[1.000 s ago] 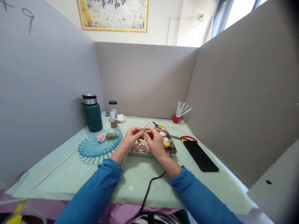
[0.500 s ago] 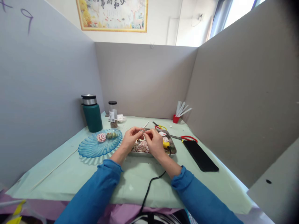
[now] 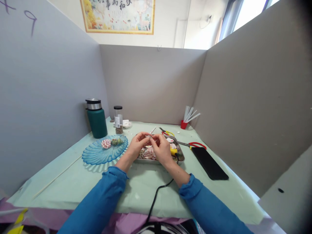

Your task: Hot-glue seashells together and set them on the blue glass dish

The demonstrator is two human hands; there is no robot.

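Note:
My left hand [image 3: 136, 146] and my right hand [image 3: 162, 149] meet above a metal tray [image 3: 180, 158] of seashells. Both pinch one small pale item [image 3: 148, 136] between their fingertips; it is too small to name. Pink-striped shells [image 3: 148, 152] lie in the tray under my hands. A yellow tool [image 3: 173, 151] with a black cable [image 3: 156, 195] rests in the tray beside my right wrist. Both forearms wear blue sleeves.
A blue glass plate [image 3: 97, 156] with a few shells sits left of the tray. Behind stand a green flask [image 3: 97, 118], a small jar [image 3: 118, 119], red-handled scissors [image 3: 195, 144], a red cup of white sticks [image 3: 185, 122]. A black phone [image 3: 209, 162] lies right. Grey partitions enclose the table.
My fingertips shifted slightly around the small item; hands stay in the same place above the tray.

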